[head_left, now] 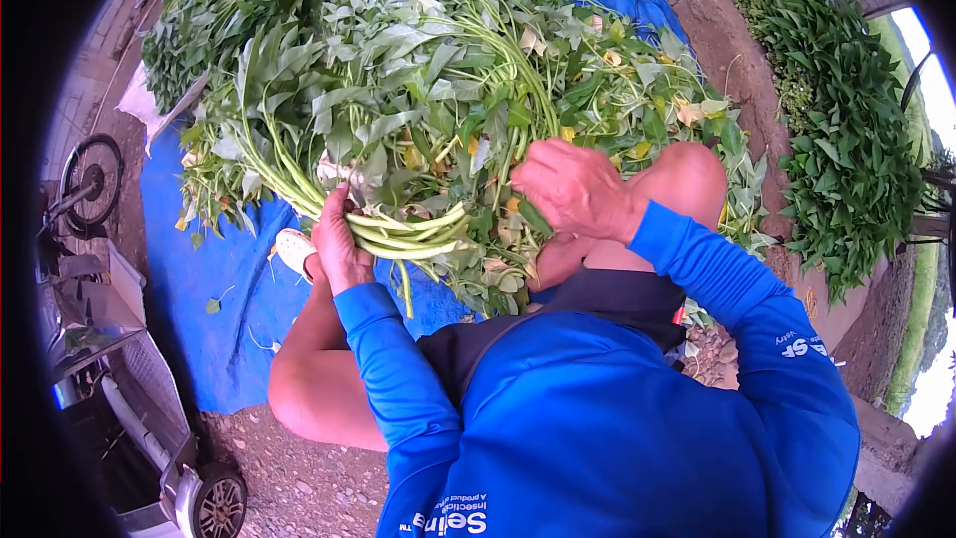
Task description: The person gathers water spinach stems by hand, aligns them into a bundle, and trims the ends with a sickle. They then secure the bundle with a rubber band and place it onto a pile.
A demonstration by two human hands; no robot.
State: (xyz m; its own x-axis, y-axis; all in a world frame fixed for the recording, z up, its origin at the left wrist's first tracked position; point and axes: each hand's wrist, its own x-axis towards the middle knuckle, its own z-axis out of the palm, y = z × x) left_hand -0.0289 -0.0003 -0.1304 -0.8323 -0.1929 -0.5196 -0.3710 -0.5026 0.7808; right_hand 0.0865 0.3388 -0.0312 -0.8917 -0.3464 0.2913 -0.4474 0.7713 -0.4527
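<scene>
Left hand [340,234] grips green stems [413,234] toward the tarp's [224,349] near edge; right hand [578,189], hold unclear; sleeve [762,314] reads "SF".

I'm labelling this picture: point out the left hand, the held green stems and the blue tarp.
Left hand [340,242], head view: thumb side.
Green stems [398,232], head view: bare lower lengths.
Blue tarp [189,269], head view: bare patch.

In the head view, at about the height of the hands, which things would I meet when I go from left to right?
Thin spoked wheel, pale shoe, left hand, right hand, far-right leafy greens.
</scene>
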